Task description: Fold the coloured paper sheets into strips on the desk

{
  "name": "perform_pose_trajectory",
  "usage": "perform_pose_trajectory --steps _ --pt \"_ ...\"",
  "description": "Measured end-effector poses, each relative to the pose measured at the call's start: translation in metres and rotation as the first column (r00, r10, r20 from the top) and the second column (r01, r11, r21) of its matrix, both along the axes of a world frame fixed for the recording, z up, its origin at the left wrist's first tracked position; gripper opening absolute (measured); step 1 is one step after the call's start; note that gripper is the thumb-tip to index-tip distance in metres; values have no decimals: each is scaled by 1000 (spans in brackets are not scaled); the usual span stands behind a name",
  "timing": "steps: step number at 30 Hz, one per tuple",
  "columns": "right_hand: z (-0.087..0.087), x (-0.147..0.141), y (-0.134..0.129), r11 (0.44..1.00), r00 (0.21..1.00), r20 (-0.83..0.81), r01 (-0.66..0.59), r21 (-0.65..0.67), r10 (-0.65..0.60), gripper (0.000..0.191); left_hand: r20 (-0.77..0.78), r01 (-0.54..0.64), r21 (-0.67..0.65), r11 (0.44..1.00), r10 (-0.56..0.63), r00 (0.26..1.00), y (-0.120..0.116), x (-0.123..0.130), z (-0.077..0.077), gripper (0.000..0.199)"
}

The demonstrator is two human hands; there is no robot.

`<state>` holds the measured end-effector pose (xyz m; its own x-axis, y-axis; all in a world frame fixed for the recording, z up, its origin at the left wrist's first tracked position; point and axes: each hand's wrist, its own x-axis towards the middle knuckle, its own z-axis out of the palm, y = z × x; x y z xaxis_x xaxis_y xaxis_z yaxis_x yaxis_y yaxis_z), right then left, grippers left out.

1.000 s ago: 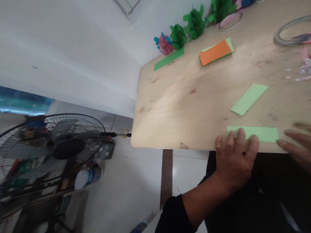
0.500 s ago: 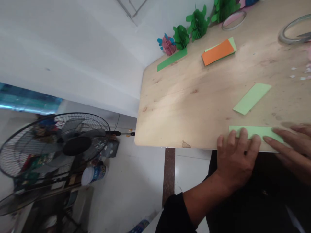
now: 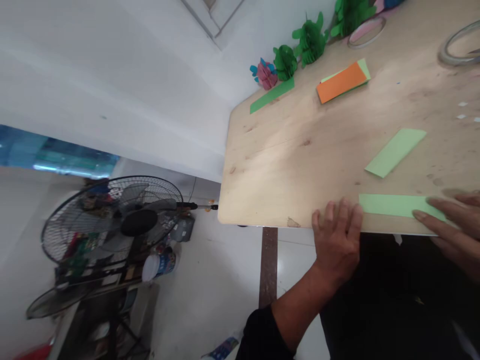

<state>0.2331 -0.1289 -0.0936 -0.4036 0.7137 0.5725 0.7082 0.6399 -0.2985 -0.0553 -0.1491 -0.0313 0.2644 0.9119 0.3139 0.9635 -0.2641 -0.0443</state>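
Note:
A light green paper strip (image 3: 390, 205) lies flat along the near edge of the wooden table (image 3: 262, 185). My left hand (image 3: 336, 240) rests on the edge just beside the strip's left end, fingers stretched out and holding nothing. On the strip's right end lie the extended fingers of my right hand (image 3: 455, 222), pressing it flat; part of this hand runs out of view. Farther back is a second light green strip (image 3: 395, 152), set at a slant and touched by neither hand.
Orange and green papers (image 3: 342, 84) lie stacked toward the back. Along the wall stand green paper figures (image 3: 311, 44) and a pink one (image 3: 266, 75), near a dark green strip (image 3: 272, 96). Tape rolls (image 3: 450, 55) sit at right. A fan (image 3: 138, 222) stands left of the table.
My left hand has slid left off the strip onto the table edge, uncovering the strip's left part. My right hand stays on its right end. The view has shifted slightly.

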Motion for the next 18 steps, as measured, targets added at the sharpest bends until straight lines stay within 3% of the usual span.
perform_pose_trajectory --steps 2,5,10,14,18 --pt "4 -6 5 1000 1000 -27 -6 8 6 43 39 24 -77 997 -21 999 -1 -4 7 55" --pt "29 -27 17 998 996 -79 -43 -36 40 46 148 60 -163 985 -35 988 0 -11 19 59" --pt "68 -57 27 976 983 -180 -75 -206 38 59 166 207 -123 971 -185 969 22 -14 29 50" --pt "72 -63 27 979 980 -201 -48 -199 8 49 48 384 -89 919 -381 923 48 -13 37 42" --pt "68 -63 29 981 985 -170 -21 -192 -12 52 -104 473 -127 872 -486 868 64 -12 46 27"
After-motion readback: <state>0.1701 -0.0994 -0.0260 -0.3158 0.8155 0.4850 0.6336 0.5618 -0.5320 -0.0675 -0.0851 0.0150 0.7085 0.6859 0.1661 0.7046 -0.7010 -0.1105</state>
